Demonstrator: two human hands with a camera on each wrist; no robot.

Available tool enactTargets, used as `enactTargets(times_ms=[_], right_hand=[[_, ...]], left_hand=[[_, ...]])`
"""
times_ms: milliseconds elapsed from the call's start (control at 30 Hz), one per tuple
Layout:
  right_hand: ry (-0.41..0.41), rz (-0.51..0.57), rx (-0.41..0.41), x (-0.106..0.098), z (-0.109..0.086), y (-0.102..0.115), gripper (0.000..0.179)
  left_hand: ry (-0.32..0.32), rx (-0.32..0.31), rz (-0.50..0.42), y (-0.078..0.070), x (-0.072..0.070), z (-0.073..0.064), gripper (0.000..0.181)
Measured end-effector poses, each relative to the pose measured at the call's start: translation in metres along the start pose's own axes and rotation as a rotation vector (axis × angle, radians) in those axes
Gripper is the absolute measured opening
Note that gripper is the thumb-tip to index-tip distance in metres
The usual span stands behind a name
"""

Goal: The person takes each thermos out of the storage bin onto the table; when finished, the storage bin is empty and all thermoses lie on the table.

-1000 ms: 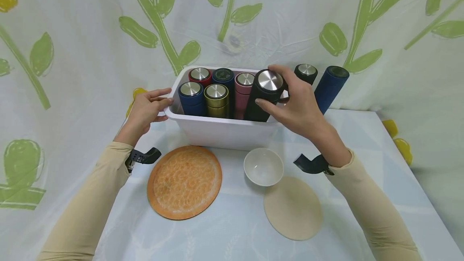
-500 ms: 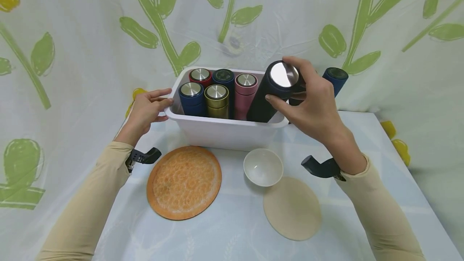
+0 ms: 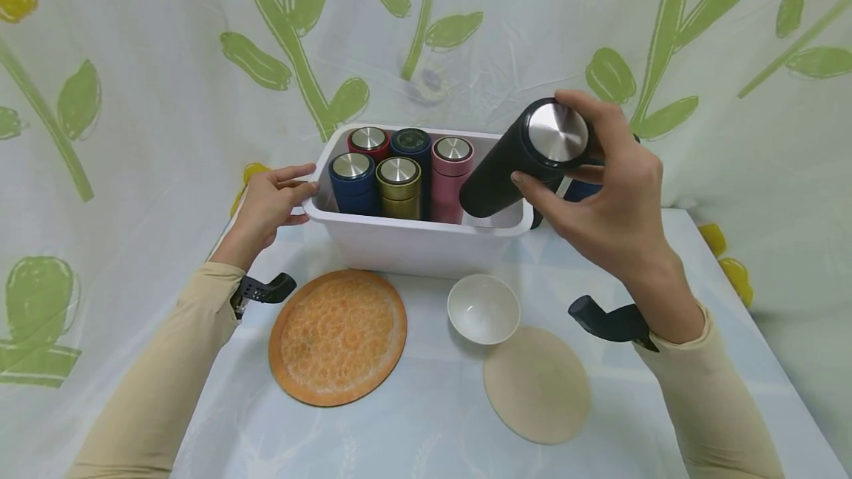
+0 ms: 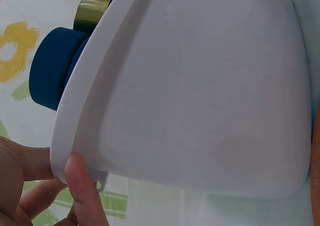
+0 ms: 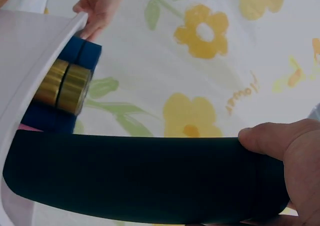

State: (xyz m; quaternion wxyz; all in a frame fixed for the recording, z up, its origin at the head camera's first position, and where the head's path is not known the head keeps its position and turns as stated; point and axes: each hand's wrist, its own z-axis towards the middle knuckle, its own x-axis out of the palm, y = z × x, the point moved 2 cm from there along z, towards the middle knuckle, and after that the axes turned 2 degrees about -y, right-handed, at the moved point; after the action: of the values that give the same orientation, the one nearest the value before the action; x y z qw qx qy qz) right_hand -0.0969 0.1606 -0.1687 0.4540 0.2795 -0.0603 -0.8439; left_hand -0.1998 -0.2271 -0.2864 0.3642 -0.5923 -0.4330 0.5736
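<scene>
In the head view, my right hand [image 3: 612, 191] grips a black thermos flask [image 3: 502, 168] with a silver lid by its upper end. The flask leans right, its base over the right end of a white plastic bin [image 3: 413, 246]. My left hand [image 3: 273, 202] pinches the bin's left rim, thumb on one side in the left wrist view. Upright in the bin stand a blue flask [image 3: 353, 194], a gold flask [image 3: 399, 191], a red flask [image 3: 369, 139], a dark blue flask [image 3: 410, 140] and a pink flask [image 3: 452, 176].
A white bowl [image 3: 484, 309] stands before the bin, touching or overlapping a beige round mat [image 3: 536, 390]. Left of it lies an orange round mat [image 3: 337, 338]. Behind my right hand another dark blue flask [image 3: 582, 191] is mostly hidden. Flower-patterned cloth [image 3: 506, 28] hangs behind.
My right hand has moved right and up with the black flask, which now tilts more and has risen from among the others. My left hand has stayed at the rim.
</scene>
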Motion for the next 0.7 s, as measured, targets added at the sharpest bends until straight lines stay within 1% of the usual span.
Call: enactTargets(times_ms=[167,300,433,567,700], right_hand=[[-0.070,0.027,0.025,-0.011,0.000,0.007,0.073],[-0.146,0.066,0.044,-0.018,-0.001,0.009,0.068],[-0.212,0.119,0.054,-0.024,-0.002,0.011,0.068],[-0.282,0.206,0.066,-0.032,-0.005,0.009,0.068],[-0.370,0.307,0.067,-0.047,-0.010,0.001,0.071]], left_hand=[[0.003,0.000,0.001,-0.002,0.000,0.001,0.050],[0.007,0.002,0.001,-0.003,0.001,0.003,0.050],[0.008,-0.006,0.003,-0.002,0.002,0.003,0.050],[0.009,-0.010,-0.001,-0.004,0.003,0.001,0.050],[0.018,-0.012,-0.007,-0.005,0.005,0.002,0.050]])
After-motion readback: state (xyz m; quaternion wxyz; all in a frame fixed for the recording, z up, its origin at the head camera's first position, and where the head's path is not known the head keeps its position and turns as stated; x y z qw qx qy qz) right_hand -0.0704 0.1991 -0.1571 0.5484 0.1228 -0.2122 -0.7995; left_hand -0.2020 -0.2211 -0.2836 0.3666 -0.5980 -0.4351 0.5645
